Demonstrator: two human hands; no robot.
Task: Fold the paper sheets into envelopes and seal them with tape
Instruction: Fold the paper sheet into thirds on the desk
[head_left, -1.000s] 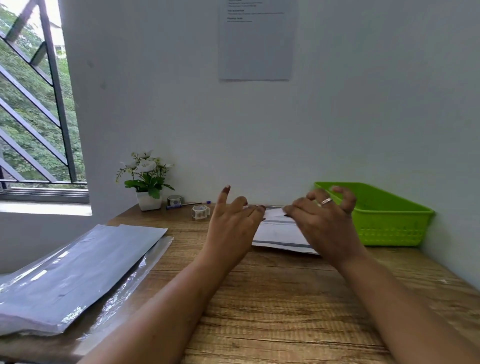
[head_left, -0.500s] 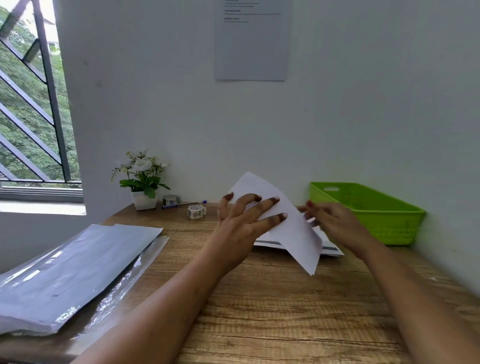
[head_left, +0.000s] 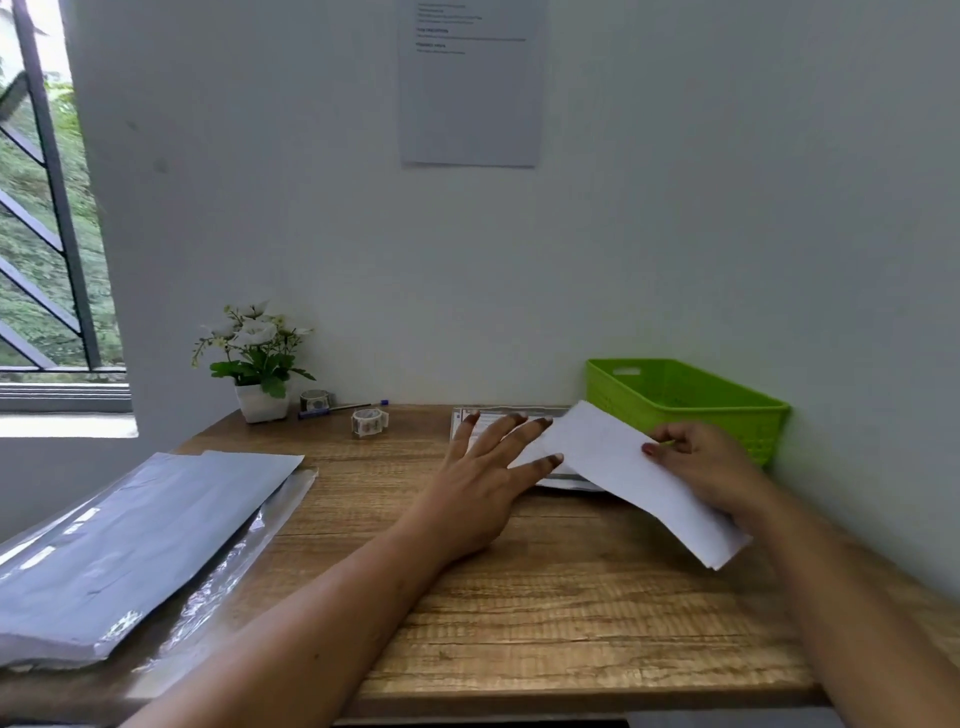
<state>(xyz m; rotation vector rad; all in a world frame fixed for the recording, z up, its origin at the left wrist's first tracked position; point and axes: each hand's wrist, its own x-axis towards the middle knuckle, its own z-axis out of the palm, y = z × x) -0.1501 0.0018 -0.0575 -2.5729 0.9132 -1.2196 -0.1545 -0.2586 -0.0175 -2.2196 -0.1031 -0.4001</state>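
Far left on my wooden desk (head_left: 519, 623) lies the plastic-wrapped paper pack (head_left: 130, 545). Behind it, by the wall, there's a small potted flower (head_left: 260, 400), then a grey tape roll (head_left: 314, 401), a pen (head_left: 337, 409) and a clear tape roll (head_left: 369, 421) nearer me. My left hand (head_left: 483, 493) is spread, fingers straight, gripping nothing. Its fingertips are over the paper stack (head_left: 509, 414) at the back, and the thumb tip touches the white sheet (head_left: 623, 473). That sheet is off the desk, slanting down to the right. My right hand (head_left: 701, 467) pinches it, thumb on top, fingers curled underneath. The green basket (head_left: 691, 395) sits just behind that hand.
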